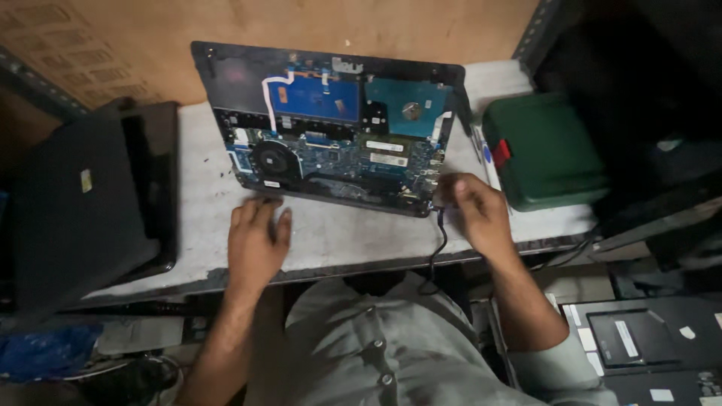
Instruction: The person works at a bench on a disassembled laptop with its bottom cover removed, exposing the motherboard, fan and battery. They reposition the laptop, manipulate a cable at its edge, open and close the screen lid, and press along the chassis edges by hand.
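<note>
Grey tabletop (331, 240) carries an opened laptop (338, 128), bottom cover off, circuit board and fan exposed. Left hand (257, 239) lies flat and open on the tabletop, just below the laptop's near-left corner. Right hand (477, 210) is closed around a black cable (439, 244) at the laptop's near-right corner. Green case (543, 150) sits just right of the laptop.

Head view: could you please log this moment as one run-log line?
left hand: flat on white table, by opened laptop | right hand: at laptop's corner, on black cable plug | green case: right of laptop
</note>
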